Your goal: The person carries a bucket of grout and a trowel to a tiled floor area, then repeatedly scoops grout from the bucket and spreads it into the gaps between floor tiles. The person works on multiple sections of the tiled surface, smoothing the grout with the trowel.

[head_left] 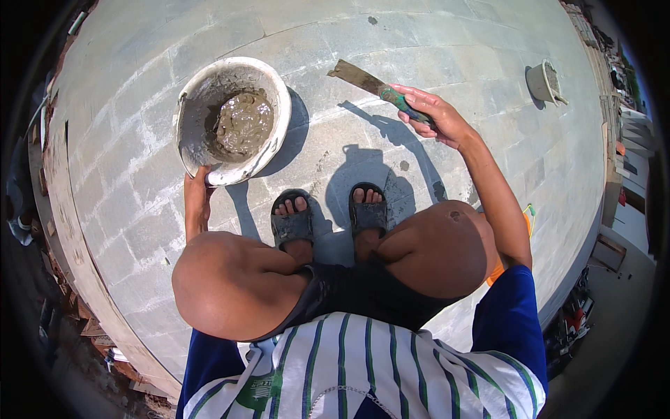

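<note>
My left hand [199,188] grips the near rim of a round, whitish bucket [273,150], its thumb over the edge and the other fingers hidden beneath. Wet grey-brown mortar [246,124] lies in the bottom of the bucket, and smears of it coat the inner wall. Off to the right, my right hand [436,117] is wrapped round the green handle of a putty knife [363,78]. The flat blade points up and left toward the bucket, held above the floor and apart from it. Dried mortar stains the blade.
Grey block paving [328,42] with pale joints spreads around me. A smaller pail [543,82] stands at the far right. Something orange [495,271] shows beside my right knee. A raised edge [91,279] runs along the left, with rubble beyond. My sandalled feet [292,218] are planted in front.
</note>
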{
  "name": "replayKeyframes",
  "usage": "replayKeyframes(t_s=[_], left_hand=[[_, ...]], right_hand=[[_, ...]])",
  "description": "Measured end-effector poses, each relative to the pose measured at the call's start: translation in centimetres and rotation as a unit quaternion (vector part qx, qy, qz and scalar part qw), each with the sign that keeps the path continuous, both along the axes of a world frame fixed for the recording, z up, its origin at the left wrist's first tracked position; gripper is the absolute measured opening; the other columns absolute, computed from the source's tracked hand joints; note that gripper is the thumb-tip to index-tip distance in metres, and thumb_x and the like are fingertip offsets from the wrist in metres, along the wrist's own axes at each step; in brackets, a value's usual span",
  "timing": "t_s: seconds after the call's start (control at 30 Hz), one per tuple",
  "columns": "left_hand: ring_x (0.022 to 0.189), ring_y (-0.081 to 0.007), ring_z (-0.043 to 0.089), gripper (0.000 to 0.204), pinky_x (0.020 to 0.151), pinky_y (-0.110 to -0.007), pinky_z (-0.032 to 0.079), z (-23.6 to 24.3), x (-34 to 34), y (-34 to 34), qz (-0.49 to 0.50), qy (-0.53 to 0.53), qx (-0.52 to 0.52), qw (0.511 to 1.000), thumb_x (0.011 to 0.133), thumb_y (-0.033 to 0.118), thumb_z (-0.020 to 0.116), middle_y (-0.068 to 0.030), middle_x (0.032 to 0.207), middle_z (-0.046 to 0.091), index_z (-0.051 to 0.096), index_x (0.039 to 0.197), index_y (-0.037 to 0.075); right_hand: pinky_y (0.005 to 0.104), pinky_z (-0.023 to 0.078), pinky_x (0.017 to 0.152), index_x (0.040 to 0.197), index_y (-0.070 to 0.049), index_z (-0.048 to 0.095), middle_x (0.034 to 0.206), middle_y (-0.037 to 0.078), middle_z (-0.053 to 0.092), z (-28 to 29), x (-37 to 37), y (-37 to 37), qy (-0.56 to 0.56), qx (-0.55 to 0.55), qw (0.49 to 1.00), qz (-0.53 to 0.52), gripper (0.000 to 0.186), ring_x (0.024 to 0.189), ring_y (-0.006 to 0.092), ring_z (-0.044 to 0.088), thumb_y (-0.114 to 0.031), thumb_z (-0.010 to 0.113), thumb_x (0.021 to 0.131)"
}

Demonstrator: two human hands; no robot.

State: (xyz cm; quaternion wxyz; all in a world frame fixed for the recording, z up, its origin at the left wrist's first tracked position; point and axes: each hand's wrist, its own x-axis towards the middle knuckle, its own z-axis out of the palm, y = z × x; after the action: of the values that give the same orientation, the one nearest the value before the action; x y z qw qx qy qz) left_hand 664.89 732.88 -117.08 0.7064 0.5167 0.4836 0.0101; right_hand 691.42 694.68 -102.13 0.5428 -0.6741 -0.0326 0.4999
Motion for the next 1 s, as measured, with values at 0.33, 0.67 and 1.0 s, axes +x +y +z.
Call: replayKeyframes(t_s=[0.33, 0.67, 1.0], left_hand=[[0.072, -0.0112, 0.059, 0.023, 0.064, -0.027, 0.050, -0.4, 0.2, -0.5, 0.020, 0.030, 0.040, 0.999, 0.085, 0.021, 0.058, -0.0005, 0.084, 0.057, 0.054, 0.101, 0.006], [0.078, -0.0131, 0.060, 0.026, 0.067, -0.028, 0.051, -0.9, -0.6, -0.4, 0.045, 0.031, 0.056, 0.997, 0.086, 0.022, 0.058, -0.0029, 0.092, 0.060, 0.053, 0.106, 0.005], [0.081, -0.0122, 0.053, 0.037, 0.070, -0.028, 0.045, 1.8, 1.0, -3.0, -0.036, 0.009, 0.172, 0.984, 0.084, 0.014, 0.059, -0.0037, 0.098, 0.058, 0.050, 0.117, 0.002]], right_hand=[[0.0398, 0.051, 0.075, 0.133, -0.022, 0.049, 0.088, 0.013, 0.059, -18.8, -3.7, -9.9, -0.471, -0.378, 0.796, 0.023, 0.044, 0.084, 0.0328, 0.062, -0.022, 0.056, 0.090], [0.0396, 0.054, 0.056, 0.137, -0.025, 0.041, 0.099, 0.015, 0.056, -18.4, -4.4, -10.8, -0.507, -0.441, 0.733, 0.107, 0.049, 0.067, 0.0307, 0.065, -0.024, 0.053, 0.089], [0.0407, 0.052, 0.074, 0.129, -0.020, 0.052, 0.100, 0.017, 0.063, -14.3, -3.2, -10.5, -0.423, -0.298, 0.850, 0.102, 0.041, 0.083, 0.0315, 0.065, -0.027, 0.056, 0.089]])
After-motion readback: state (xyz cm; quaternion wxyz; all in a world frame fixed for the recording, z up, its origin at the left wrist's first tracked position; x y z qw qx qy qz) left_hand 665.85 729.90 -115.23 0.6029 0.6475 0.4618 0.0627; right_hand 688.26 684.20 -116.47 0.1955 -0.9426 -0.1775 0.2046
